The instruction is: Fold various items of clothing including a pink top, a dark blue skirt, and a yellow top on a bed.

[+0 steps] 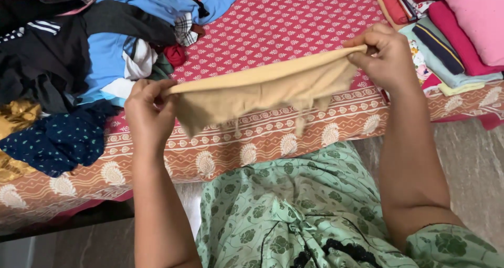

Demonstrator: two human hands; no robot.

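A tan cloth garment [262,92] is stretched between both my hands above the near edge of a bed. My left hand [148,113] pinches its left end. At the upper right, my right hand [385,55] grips the other end, held slightly higher. The cloth hangs down in loose folds between them, with small frayed bits along its lower edge. Under it lies a red patterned bedsheet [283,21] with an orange border.
A heap of unfolded clothes [79,53] in blue, black and white covers the bed's left side. Folded clothes in a stack [457,32] sit at the right, pink ones on top. My green printed dress [294,210] fills the foreground, with grey floor [472,158] beside it.
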